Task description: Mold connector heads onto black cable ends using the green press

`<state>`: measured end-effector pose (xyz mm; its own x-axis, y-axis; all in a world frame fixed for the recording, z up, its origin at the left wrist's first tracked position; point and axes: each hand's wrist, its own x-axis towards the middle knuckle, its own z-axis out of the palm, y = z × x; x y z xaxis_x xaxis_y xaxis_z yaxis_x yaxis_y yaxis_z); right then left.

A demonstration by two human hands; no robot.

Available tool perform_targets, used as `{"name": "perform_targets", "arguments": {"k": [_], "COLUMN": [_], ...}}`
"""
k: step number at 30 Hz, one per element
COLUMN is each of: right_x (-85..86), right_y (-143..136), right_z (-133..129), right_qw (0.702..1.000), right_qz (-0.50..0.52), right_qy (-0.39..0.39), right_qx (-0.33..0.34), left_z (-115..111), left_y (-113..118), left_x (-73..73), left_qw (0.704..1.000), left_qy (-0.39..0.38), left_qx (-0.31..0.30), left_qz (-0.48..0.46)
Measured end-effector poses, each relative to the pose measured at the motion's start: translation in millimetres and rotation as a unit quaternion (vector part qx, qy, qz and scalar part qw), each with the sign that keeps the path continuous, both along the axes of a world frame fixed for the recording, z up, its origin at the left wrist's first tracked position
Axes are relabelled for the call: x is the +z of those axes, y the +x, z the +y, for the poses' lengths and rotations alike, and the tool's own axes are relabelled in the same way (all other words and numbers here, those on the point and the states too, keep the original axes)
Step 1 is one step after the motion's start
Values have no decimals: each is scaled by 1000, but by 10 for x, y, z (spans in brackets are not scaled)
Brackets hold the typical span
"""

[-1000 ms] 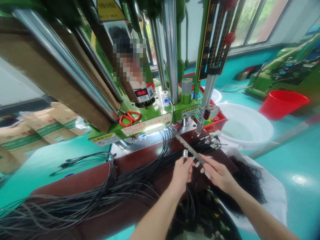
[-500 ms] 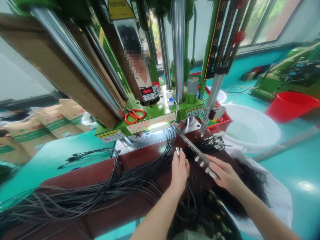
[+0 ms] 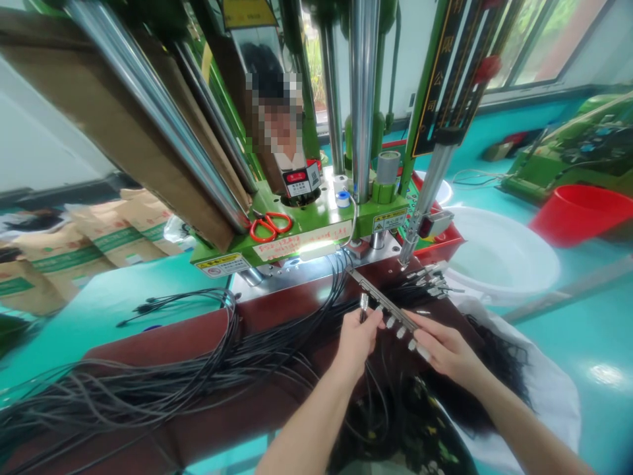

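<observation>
Because the metal bar (image 3: 382,299) apparently needs steadying, my right hand (image 3: 441,344) is closed around its near end. My left hand (image 3: 357,336) pinches a small connector (image 3: 364,301) beside this bar; many black cables (image 3: 267,356) lie further left.

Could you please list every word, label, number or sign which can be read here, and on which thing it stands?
"限公司": black upright panel; the character above is cut off.
Three wavy lines: red, black and white label; its words are too small.
Red handwriting, white strip: too blurred.
Left sticker and right sticker, yellow and white: too small.
Yellow plate, paper bags: too blurred.
</observation>
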<state>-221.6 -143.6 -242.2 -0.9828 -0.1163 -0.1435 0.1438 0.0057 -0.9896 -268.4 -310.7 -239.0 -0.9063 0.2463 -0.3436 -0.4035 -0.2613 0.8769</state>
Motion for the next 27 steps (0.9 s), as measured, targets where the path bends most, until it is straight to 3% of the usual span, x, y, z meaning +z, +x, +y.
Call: {"name": "perform_targets", "arguments": {"k": [4, 10, 16, 27], "right_x": [-41, 30, 177, -74], "right_y": [0, -26, -45, -54], "right_z": [-12, -28, -37, 60], "right_qw": [1000, 999, 999, 997], "right_qz": [2, 11, -21, -48], "right_qy": [17, 6, -33, -54], "right_qx": [1, -43, -28, 12], "left_z": [5, -31, -77, -108], "left_y": [-3, -21, -40, -46], "left_x": [-38, -44, -47, 22], "left_qw": [999, 986, 987, 993], "left_qy": [-34, -64, -79, -51], "left_qx": [11, 126, 108, 100], "left_qz": [27, 87, 89, 19]}}
